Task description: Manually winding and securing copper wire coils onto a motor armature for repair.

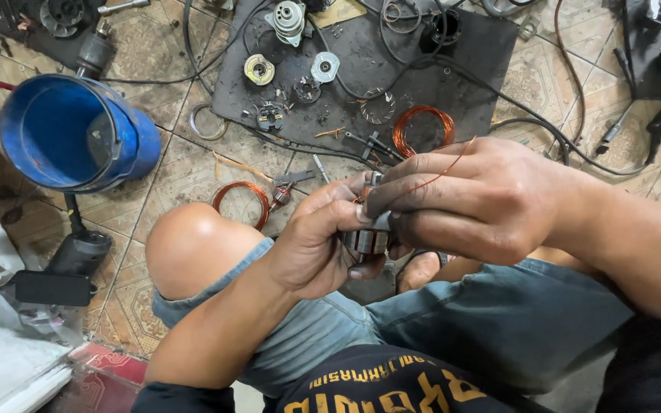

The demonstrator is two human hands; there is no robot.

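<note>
Head view: hands meet over the lap, above a tiled floor (185, 176).
Left hand (315, 245): wrapped around a small metal motor core (366, 241), gripping it from below.
Right hand (468, 199): fingers pinch a thin copper wire (441, 172) at the core's top, it seems.
Nearby: blue bucket (70, 134), copper coils (422, 130), black mat (361, 69) with parts.

Both hands cover most of the small metal motor core (366, 241); the blue bucket (70, 134) hides the tool behind it.
</note>
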